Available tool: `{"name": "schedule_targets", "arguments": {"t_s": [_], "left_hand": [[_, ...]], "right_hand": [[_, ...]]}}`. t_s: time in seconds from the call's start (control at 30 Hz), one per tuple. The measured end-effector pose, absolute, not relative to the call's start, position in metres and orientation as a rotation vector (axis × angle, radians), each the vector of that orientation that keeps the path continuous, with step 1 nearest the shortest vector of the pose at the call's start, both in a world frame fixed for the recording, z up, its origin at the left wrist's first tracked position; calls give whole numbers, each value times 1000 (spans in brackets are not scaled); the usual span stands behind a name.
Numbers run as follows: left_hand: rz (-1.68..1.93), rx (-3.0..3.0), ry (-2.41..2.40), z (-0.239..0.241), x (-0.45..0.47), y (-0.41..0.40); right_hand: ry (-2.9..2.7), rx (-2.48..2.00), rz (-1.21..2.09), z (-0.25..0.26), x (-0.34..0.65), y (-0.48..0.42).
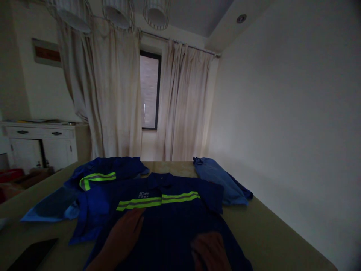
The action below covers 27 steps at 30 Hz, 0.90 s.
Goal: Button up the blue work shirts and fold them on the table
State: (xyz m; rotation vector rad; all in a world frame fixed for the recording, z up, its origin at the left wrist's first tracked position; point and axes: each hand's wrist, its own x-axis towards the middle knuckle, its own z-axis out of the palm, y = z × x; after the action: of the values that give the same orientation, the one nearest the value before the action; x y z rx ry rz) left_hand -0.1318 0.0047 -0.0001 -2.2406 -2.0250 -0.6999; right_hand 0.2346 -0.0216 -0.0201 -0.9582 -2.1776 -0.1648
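A dark blue work shirt (169, 214) with yellow-green reflective stripes lies spread flat on the table (270, 233) in front of me. My left hand (124, 233) lies flat on the shirt just below the stripe, fingers stretched out. My right hand (210, 250) rests on the shirt's lower right part; it is dim, and its fingers seem flat. Neither hand holds anything.
A second striped blue garment (98, 177) lies crumpled at the back left over a lighter blue piece (50, 209). A folded blue garment (222, 180) sits at the back right. A dark phone (32, 256) lies near the left front. Curtains, a window and a white cabinet (39, 143) stand behind.
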Motion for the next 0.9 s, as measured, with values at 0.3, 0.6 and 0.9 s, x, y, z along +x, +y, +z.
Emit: {"name": "schedule_targets", "arguments": {"t_s": [0.3, 0.6, 0.9], "left_hand": [[-412, -2028, -2320, -39, -185, 55], [-317, -1965, -2386, -40, -178, 55], [-342, -1971, -2394, -43, -178, 56]], "right_hand": [[-2225, -1305, 275, 15, 147, 201], [-2273, -1637, 421, 9, 93, 311], [-2382, -1513, 404, 38, 76, 315]]}}
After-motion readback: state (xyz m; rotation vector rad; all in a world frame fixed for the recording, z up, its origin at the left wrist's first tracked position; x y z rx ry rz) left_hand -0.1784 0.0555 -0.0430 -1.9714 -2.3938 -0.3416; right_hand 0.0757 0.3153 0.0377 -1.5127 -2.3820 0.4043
